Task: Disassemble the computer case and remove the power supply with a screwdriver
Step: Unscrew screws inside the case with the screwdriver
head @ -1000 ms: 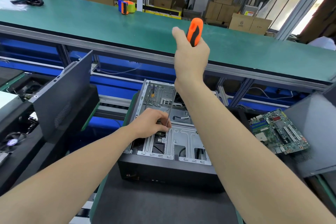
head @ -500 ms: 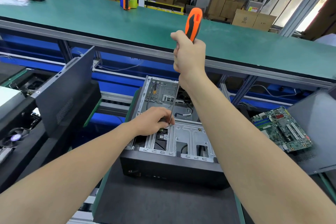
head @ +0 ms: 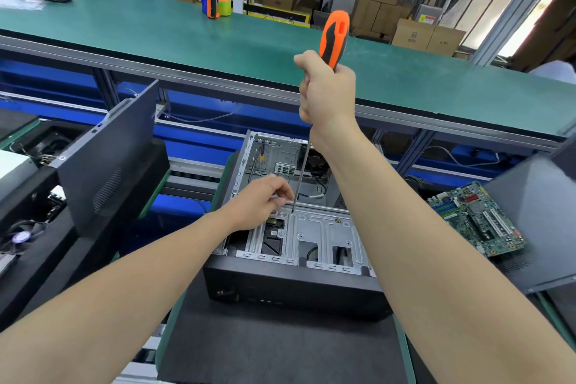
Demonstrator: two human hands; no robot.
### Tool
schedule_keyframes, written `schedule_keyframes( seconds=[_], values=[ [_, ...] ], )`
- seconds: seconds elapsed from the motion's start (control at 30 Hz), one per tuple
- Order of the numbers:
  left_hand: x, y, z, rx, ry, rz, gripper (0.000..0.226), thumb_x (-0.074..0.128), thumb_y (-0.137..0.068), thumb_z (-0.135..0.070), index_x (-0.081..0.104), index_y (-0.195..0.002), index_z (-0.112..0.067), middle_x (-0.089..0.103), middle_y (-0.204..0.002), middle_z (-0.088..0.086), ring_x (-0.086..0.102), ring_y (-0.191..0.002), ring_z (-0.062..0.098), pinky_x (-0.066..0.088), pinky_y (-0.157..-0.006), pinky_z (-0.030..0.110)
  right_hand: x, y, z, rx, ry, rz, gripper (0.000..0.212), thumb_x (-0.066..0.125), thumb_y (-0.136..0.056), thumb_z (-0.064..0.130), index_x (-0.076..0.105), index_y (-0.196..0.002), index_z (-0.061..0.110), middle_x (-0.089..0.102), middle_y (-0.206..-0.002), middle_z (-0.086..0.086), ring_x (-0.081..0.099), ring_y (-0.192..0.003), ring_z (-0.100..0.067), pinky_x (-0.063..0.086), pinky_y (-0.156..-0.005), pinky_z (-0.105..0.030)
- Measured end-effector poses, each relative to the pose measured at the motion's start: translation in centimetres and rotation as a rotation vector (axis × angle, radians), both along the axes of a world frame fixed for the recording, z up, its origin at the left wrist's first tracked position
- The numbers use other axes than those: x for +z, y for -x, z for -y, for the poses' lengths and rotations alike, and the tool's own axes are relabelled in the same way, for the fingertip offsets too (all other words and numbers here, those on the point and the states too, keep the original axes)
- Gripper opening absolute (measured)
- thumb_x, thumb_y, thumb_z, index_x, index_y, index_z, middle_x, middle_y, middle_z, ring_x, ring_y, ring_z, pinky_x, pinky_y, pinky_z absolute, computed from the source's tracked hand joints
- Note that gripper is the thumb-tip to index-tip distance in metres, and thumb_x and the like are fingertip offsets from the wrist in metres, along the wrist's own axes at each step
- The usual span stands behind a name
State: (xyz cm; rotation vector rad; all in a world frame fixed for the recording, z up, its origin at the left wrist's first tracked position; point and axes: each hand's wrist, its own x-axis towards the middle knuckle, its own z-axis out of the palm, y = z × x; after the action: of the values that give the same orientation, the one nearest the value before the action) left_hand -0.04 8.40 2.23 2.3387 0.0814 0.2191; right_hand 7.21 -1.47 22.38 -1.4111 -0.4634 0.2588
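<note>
Gripping the orange screwdriver [head: 335, 36] by its handle, the right hand [head: 328, 93] holds it raised, nearly upright over the open computer case [head: 293, 287]; shaft runs down, tip touching the silver drive cage [head: 324, 227] inside. Left hand [head: 263, 201] sits at the cage edge just beside the tip, fingers curled, cannot tell if they pinch anything. Case lies open side up on a dark mat [head: 280, 346]. Motherboard [head: 477, 221] to its right, black side panel [head: 115, 159] leaning at left, tape dispenser [head: 216, 5] on green bench [head: 124, 40] behind

One head-worn wide view looks forward and down, close over the case [head: 290, 284] at centre, bench [head: 156, 40] across the top.
</note>
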Motion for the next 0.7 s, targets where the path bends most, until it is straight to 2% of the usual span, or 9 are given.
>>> schedule_keyframes(
  seconds=[0.1, 0.27, 0.37, 0.47, 0.5, 0.53, 0.57, 0.63, 0.7],
  values=[
    [0.3, 0.3, 0.0, 0.034, 0.017, 0.057, 0.016, 0.062, -0.099, -0.013, 0.065, -0.101, -0.028, 0.062, -0.105, -0.016, 0.058, -0.1, -0.004, 0.046, -0.084, 0.009, 0.2, 0.0, 0.6, -0.02, 0.007, 0.012, 0.041, 0.064, -0.097, 0.015, 0.031, -0.075, 0.023, 0.022, -0.068, -0.006, 0.017, -0.053, -0.019, 0.022, -0.049, -0.031],
    [0.7, 0.6, 0.6, 0.097, 0.065, 0.15, 0.017, 0.069, -0.093, -0.009, 0.068, -0.092, -0.027, 0.066, -0.095, -0.011, 0.064, -0.089, 0.005, 0.053, -0.082, 0.018, 0.2, 0.5, 1.9, -0.038, 0.014, 0.078, 0.042, 0.064, -0.099, 0.016, 0.033, -0.071, 0.021, 0.026, -0.064, -0.005, 0.019, -0.052, -0.019, 0.023, -0.05, -0.033],
    [0.7, 0.5, 2.1, 0.149, 0.136, 0.151, 0.019, 0.072, -0.091, -0.013, 0.067, -0.09, -0.032, 0.068, -0.09, -0.014, 0.066, -0.084, 0.004, 0.054, -0.075, 0.015, 0.1, 0.8, 3.1, -0.072, 0.022, 0.237, 0.047, 0.062, -0.105, 0.02, 0.037, -0.066, 0.011, 0.027, -0.062, -0.016, 0.023, -0.052, -0.026, 0.026, -0.052, -0.038],
    [1.0, -0.2, 4.2, 0.182, 0.257, 0.149, 0.018, 0.072, -0.09, -0.015, 0.07, -0.09, -0.033, 0.07, -0.087, -0.018, 0.066, -0.08, 0.002, 0.054, -0.072, 0.013, -0.5, 1.1, 4.6, -0.133, 0.098, 0.489, 0.063, 0.059, -0.107, 0.029, 0.039, -0.06, -0.008, 0.04, -0.057, -0.03, 0.04, -0.052, -0.042, 0.039, -0.053, -0.048],
    [1.2, -0.6, 4.9, 0.192, 0.314, 0.15, 0.017, 0.072, -0.091, -0.014, 0.071, -0.091, -0.032, 0.071, -0.087, -0.017, 0.066, -0.079, 0.003, 0.055, -0.073, 0.015, -0.7, 1.2, 5.1, -0.188, 0.178, 0.588, 0.066, 0.059, -0.106, 0.037, 0.04, -0.056, -0.001, 0.043, -0.052, -0.021, 0.043, -0.051, -0.038, 0.04, -0.053, -0.046],
    [1.4, -1.0, 5.7, 0.197, 0.389, 0.145, 0.016, 0.072, -0.091, -0.013, 0.072, -0.092, -0.029, 0.072, -0.087, -0.014, 0.067, -0.079, 0.005, 0.057, -0.075, 0.017, -0.9, 1.4, 5.7, -0.255, 0.259, 0.696, 0.066, 0.059, -0.104, 0.045, 0.035, -0.052, 0.012, 0.039, -0.047, -0.007, 0.04, -0.049, -0.028, 0.035, -0.05, -0.04],
    [1.7, -1.4, 6.4, 0.198, 0.481, 0.135, 0.015, 0.071, -0.092, -0.011, 0.073, -0.095, -0.025, 0.073, -0.088, -0.009, 0.07, -0.081, 0.009, 0.059, -0.077, 0.021, -1.0, 1.5, 6.4, -0.309, 0.324, 0.809, 0.066, 0.06, -0.102, 0.05, 0.027, -0.053, 0.019, 0.03, -0.046, 0.001, 0.034, -0.049, -0.022, 0.028, -0.05, -0.037],
    [2.6, -2.3, 8.2, 0.197, 0.679, 0.117, 0.013, 0.068, -0.094, -0.005, 0.073, -0.101, -0.015, 0.075, -0.089, 0.001, 0.072, -0.083, 0.017, 0.062, -0.081, 0.03, -1.4, 1.5, 7.8, -0.312, 0.406, 1.003, 0.065, 0.063, -0.101, 0.05, 0.018, -0.06, 0.029, 0.022, -0.05, 0.007, 0.029, -0.055, -0.021, 0.021, -0.053, -0.037],
    [3.5, -3.1, 10.2, 0.2, 0.841, 0.125, 0.011, 0.066, -0.095, 0.0, 0.07, -0.104, -0.005, 0.074, -0.09, 0.009, 0.069, -0.083, 0.021, 0.061, -0.082, 0.034, -2.1, 0.6, 9.4, -0.241, 0.445, 1.102, 0.063, 0.069, -0.101, 0.044, 0.021, -0.062, 0.032, 0.023, -0.052, 0.01, 0.03, -0.059, -0.024, 0.022, -0.055, -0.038]
  ],
)
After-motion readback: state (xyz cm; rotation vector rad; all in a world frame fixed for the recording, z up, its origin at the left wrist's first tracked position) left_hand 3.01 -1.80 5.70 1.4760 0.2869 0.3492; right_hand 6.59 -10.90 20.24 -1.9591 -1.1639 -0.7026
